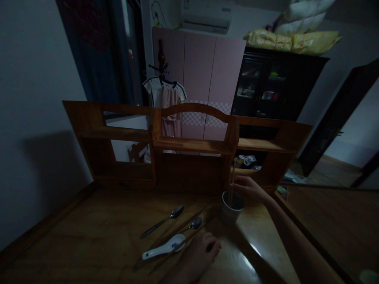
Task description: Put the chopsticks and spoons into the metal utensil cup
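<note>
While the right hand (250, 189) pinches the upright chopsticks (231, 182) standing in the cup (229, 215) right of centre, they look light, stiff and slick; mid-shaft seems the surest hold; the left hand (203, 252) rests at lower centre on the tabletop (89, 244), fingers released.

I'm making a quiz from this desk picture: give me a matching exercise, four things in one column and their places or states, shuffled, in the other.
1. white spoon
2. cup
3. right hand
4. left hand

a. grips chopsticks above the cup
b. lies flat on the desk, handle pointing left
c. rests on the desk, nearest the camera
d. stands on the desk, chopsticks in it

Pairs: 1-b, 2-d, 3-a, 4-c.
</note>
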A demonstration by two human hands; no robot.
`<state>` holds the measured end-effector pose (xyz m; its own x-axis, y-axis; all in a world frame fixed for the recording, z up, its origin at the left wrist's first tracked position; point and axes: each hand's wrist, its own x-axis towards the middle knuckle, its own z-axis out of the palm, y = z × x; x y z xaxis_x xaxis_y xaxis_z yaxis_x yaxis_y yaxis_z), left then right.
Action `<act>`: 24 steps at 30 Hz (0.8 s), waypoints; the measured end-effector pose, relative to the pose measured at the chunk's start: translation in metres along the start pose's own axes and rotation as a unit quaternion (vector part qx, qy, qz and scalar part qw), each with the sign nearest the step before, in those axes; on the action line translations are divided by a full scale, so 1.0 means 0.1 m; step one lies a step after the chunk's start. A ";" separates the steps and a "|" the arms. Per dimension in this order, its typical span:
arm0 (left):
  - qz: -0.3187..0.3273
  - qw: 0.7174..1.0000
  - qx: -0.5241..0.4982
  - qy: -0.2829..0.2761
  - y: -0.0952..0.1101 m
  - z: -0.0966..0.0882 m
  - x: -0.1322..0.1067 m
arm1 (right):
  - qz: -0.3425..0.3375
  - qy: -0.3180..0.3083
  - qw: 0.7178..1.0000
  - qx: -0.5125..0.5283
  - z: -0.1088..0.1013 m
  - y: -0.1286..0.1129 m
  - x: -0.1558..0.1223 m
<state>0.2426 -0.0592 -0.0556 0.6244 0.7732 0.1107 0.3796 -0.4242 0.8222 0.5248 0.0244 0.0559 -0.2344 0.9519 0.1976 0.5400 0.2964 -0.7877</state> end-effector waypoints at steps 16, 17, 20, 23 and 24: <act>0.002 0.999 0.033 0.004 0.03 0.02 0.00 | 0.031 -0.005 0.990 0.138 0.10 0.22 0.08; 0.000 1.000 0.031 0.003 0.03 0.02 0.00 | 0.031 -0.011 0.991 0.129 0.10 0.21 0.09; 0.002 1.000 0.028 0.001 0.03 0.01 0.00 | 0.030 -0.007 0.994 0.108 0.09 0.19 0.09; 0.004 1.000 0.024 0.007 0.04 -0.01 0.00 | 0.024 0.008 0.995 0.101 0.10 0.19 0.09; 0.003 1.000 0.021 0.008 0.04 -0.01 0.00 | 0.025 0.011 0.995 0.099 0.11 0.19 0.09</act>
<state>0.2438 -0.0605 -0.0517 0.6159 0.7781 0.1236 0.4046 -0.4470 0.7978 0.5241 0.0379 0.0363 -0.1921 0.9670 0.1672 0.3799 0.2304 -0.8959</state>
